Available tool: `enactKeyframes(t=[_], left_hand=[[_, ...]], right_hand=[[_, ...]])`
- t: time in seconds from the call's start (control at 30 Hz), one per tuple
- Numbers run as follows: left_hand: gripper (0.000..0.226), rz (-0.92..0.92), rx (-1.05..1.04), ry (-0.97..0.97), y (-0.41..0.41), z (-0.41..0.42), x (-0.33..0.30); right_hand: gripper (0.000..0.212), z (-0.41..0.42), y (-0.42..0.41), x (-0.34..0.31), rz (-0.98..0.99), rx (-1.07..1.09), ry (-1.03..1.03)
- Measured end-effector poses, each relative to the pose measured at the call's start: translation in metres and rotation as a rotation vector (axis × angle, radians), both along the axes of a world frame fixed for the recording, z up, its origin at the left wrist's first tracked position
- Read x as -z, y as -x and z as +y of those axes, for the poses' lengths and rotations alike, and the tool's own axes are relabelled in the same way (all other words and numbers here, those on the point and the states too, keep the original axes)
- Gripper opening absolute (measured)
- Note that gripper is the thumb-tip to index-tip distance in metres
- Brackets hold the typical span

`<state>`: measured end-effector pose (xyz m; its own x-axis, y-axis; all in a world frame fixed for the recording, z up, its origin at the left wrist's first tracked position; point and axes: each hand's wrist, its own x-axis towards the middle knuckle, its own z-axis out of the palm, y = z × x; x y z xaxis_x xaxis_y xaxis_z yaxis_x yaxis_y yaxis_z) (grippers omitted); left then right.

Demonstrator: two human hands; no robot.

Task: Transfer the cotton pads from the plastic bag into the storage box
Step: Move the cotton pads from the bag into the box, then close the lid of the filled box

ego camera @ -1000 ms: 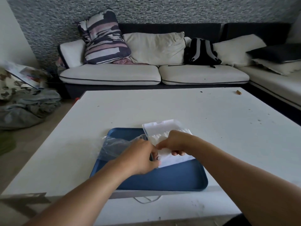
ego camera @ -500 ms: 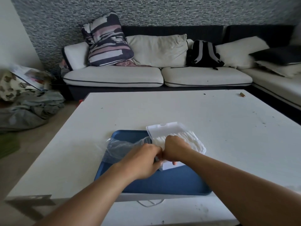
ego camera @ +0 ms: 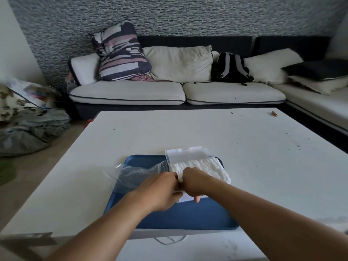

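Two hands meet over the blue tray point(ego camera: 188, 217) in the head view, knuckles nearly touching. The left hand point(ego camera: 160, 189) has its fingers curled around the near end of the cotton pads point(ego camera: 205, 167); the right hand point(ego camera: 195, 182) is curled there too, one fingertip poking down past the box edge. Just beyond the fingers, the white row of pads lies in the storage box point(ego camera: 185, 154), its lid standing open at the far side. The plastic bag point(ego camera: 135, 175) sits slack to the left of the left fingers and looks emptied.

I'd worry about the packed row: squeeze one end too hard and the pads may buckle up and spill onto the tray, or the light box may skid under the push.
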<state>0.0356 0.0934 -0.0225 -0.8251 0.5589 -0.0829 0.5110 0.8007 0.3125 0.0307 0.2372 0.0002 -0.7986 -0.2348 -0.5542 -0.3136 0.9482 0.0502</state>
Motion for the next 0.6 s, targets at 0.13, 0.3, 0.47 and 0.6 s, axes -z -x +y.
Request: enactKeyframes(t=[0.13, 0.3, 0.47, 0.6], left_hand=[[0.024, 0.182, -0.080, -0.109, 0.006, 0.005, -0.007], [0.057, 0.104, -0.108, -0.211, 0.002, 0.030, -0.002], [0.063, -0.078, -0.148, -0.022, 0.005, 0.054, 0.016], [0.063, -0.143, -0.224, -0.021, 0.013, 0.059, 0.022]], right_hand=[[0.032, 0.029, 0.004, -0.016, 0.404, 0.375, 0.442], [0.057, 0.061, 0.009, 0.005, 0.499, 0.238, 0.352], [0.061, 0.052, 0.011, 0.053, 0.385, 0.200, 0.177], [0.063, 0.046, 0.010, 0.056, 0.346, 0.330, 0.249]])
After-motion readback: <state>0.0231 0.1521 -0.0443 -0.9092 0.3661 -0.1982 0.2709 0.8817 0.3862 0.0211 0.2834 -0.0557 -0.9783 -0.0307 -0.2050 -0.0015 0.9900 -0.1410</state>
